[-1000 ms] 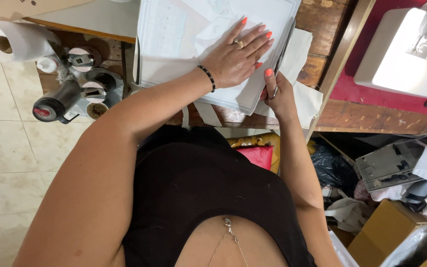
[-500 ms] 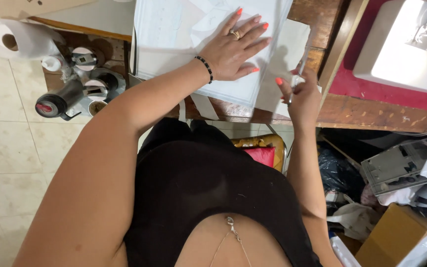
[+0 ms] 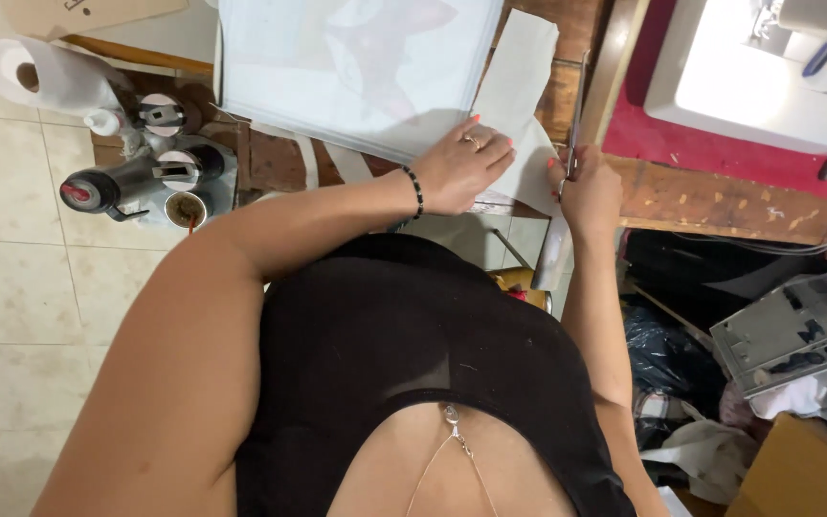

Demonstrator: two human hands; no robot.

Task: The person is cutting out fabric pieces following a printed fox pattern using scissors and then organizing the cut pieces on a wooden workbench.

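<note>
Your right hand (image 3: 591, 191) is gripping a pair of scissors (image 3: 573, 124), fingers curled closed around the handles, with the blades pointing up and away from you along the edge of a white fabric strip (image 3: 519, 105). I can't really tell if the blades are biting into the cloth or just lying beside it, the view's too small there. Just to the left of that grip, your left hand (image 3: 461, 170) is pressing flat on the same strip, fingers spread and not clamping anything, a beaded bracelet (image 3: 415, 191) sitting at the wrist. Past your left hand, the bigger white fabric sheet (image 3: 356, 67) is lying across the wooden table (image 3: 701, 196). Right of the scissors, a white sewing machine (image 3: 768, 67) is sitting on a red mat (image 3: 662, 144). Way off to the left, thread spools (image 3: 160, 158) and a paper roll (image 3: 45, 77) are sitting by the tiled floor (image 3: 31, 316).
</note>
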